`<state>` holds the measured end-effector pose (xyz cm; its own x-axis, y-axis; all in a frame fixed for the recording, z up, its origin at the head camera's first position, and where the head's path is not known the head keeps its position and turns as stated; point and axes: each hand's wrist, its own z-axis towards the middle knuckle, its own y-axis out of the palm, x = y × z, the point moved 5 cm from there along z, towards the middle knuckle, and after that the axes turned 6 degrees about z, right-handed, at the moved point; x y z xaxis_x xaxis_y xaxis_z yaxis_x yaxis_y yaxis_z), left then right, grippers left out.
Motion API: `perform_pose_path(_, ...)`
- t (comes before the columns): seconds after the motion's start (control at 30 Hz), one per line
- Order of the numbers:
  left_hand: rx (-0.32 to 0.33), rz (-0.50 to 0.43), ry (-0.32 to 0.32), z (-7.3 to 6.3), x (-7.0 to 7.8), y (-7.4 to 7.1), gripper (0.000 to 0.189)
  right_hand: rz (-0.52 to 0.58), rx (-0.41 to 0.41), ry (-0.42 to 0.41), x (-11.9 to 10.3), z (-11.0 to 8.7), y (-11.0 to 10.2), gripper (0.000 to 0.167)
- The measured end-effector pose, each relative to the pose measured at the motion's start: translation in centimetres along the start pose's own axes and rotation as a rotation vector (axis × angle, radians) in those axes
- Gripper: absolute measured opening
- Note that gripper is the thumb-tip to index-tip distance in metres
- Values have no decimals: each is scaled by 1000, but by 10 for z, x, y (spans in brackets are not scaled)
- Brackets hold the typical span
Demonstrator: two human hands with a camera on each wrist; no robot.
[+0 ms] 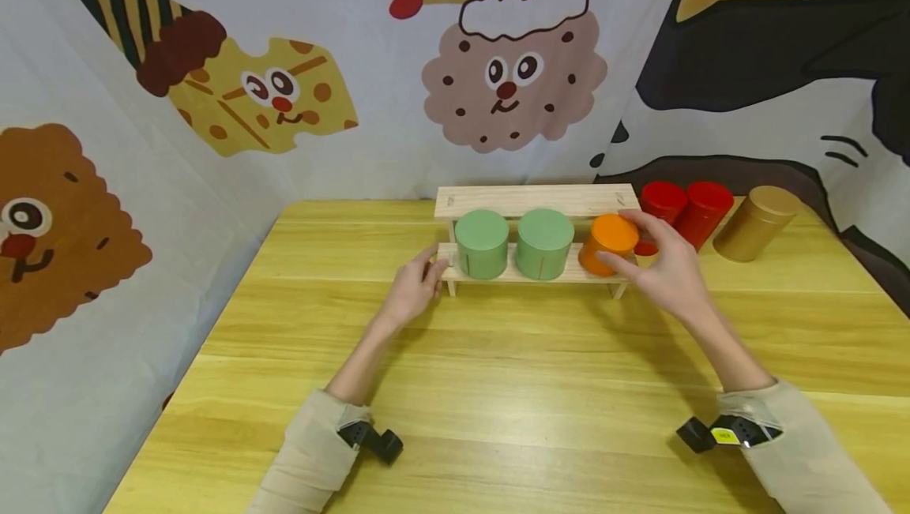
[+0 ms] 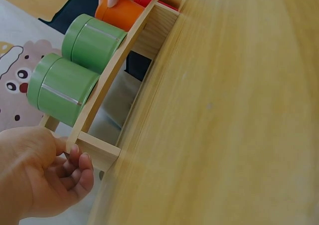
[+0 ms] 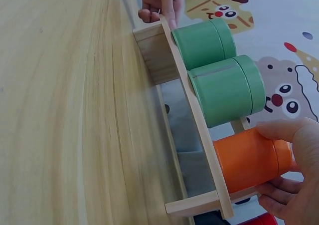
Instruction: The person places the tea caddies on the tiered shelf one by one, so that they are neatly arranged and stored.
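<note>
A two-tier wooden rack (image 1: 536, 200) stands near the table's far edge. Two green canisters (image 1: 483, 244) sit side by side on its lower shelf, at the left and middle. At that shelf's right end is an orange canister (image 1: 609, 244), upright, its base at the shelf board. My right hand (image 1: 671, 269) grips the orange canister, thumb on the near side and fingers round the far side. My left hand (image 1: 412, 289) pinches the left end of the lower shelf between thumb and curled fingers, as the left wrist view shows (image 2: 50, 172).
Right of the rack are two red canisters (image 1: 704, 210), partly behind my right hand, and a gold canister (image 1: 757, 223). A cloth with cartoon prints (image 1: 384, 103) hangs behind the wooden table (image 1: 498, 403).
</note>
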<state>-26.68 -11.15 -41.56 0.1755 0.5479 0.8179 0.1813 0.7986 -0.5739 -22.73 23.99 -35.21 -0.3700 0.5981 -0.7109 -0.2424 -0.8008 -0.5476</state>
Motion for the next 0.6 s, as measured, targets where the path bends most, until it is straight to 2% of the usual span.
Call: perform_pose_path(0.6,3,9,15,1,0,0,57,31,-48,-4,0,0,9,69)
